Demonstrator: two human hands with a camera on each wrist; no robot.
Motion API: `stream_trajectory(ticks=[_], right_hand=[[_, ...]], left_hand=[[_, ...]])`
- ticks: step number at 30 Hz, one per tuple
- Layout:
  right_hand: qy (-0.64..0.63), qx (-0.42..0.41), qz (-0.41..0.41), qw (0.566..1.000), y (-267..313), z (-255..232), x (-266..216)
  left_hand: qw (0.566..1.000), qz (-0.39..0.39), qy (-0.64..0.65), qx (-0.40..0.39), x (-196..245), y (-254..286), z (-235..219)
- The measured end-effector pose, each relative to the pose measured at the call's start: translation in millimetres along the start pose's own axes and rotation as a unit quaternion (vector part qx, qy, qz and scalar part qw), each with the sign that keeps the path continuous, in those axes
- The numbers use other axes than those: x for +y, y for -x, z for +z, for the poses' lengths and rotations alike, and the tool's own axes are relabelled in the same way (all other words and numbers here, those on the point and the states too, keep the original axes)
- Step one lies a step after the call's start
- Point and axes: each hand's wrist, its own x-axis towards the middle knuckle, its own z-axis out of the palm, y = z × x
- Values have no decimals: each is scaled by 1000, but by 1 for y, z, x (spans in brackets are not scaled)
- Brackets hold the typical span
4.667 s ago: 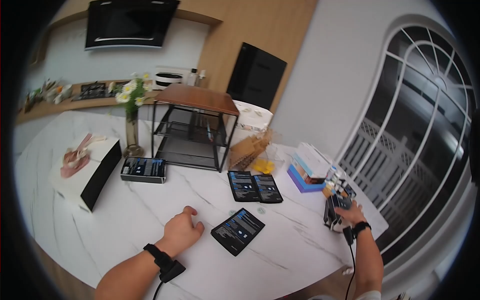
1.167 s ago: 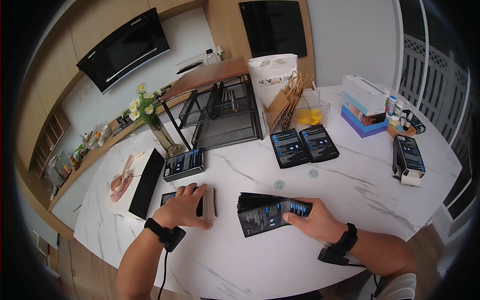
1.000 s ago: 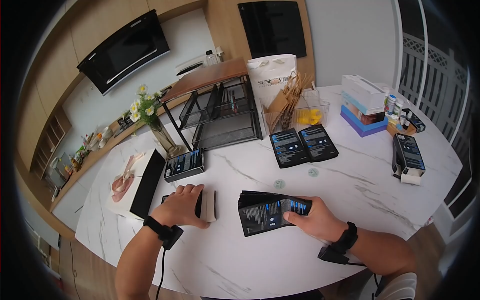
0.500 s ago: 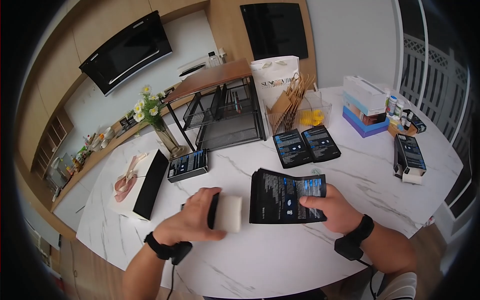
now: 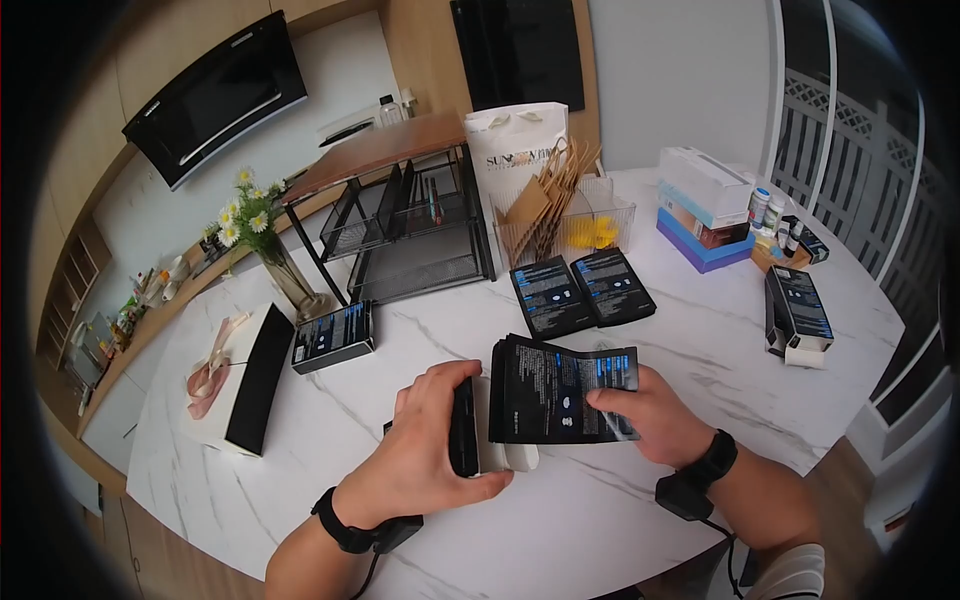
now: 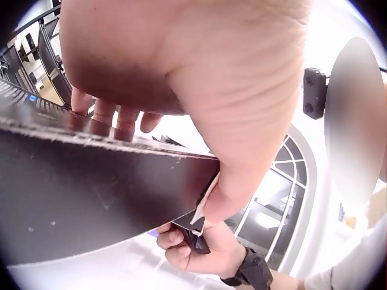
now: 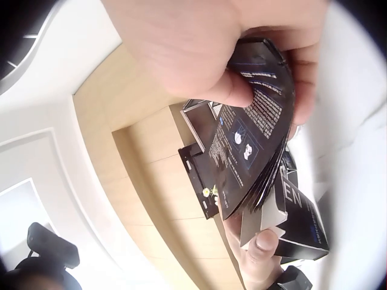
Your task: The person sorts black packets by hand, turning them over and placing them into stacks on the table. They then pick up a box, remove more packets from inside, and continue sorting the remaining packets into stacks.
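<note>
My left hand [image 5: 425,450] grips a black carton [image 7: 302,226], its pale flaps open on the side facing right. In the left wrist view the carton's broad black side [image 6: 103,193] fills the lower left, with the thumb near its open end. A stack of black sachets [image 5: 545,390] with white and blue print is pinched in my right hand [image 5: 672,420], thumb on the front. The stack's left edge is right at the carton's open mouth, and its sachets fan slightly in the right wrist view.
Two sachet piles [image 5: 548,297] lie behind the hands. A closed black carton [image 5: 335,336] and a ribboned white box [image 5: 225,375] are at left, an open carton [image 5: 802,305] at right. At the back stand a mesh organizer [image 5: 425,225], flower vase [image 5: 290,280] and clear bin [image 5: 600,230].
Earlier, one sachet pile lay at the front while my right hand was at the far-right carton. Since then I have picked up sachets and a carton; the left hand has brought the carton rightward to them.
</note>
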Motion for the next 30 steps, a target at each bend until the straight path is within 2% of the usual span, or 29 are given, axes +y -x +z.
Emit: stream_trajectory(ticks=[4, 6, 11, 13, 17, 19, 21, 23, 26, 30], right_hand=[[59, 8, 14, 998, -1, 0, 8], [90, 7, 30, 996, -1, 1, 5], [117, -14, 58, 991, 1, 7, 1], [98, -40, 38, 994, -1, 6, 2], [95, -31, 41, 994, 0, 8, 1], [135, -37, 48, 989, 0, 8, -1], [140, -38, 47, 988, 1, 9, 0], [144, -37, 44, 988, 4, 10, 1], [150, -36, 5, 988, 7, 13, 2], [154, -27, -30, 987, 7, 13, 6]], left_hand=[[999, 23, 39, 25, -1, 2, 7], [997, 45, -66, -3, -1, 4, 6], [995, 42, -87, -13, -12, 10, 9], [996, 35, -84, -8, -17, 11, 10], [995, 37, -91, 5, -18, 9, 14], [994, 39, -101, 10, -17, 8, 17], [988, 60, -136, 50, -18, 7, 19], [985, 71, -145, 59, -16, 8, 18], [980, 85, -156, 85, -13, 9, 21], [956, 112, -247, 113, -10, 12, 28]])
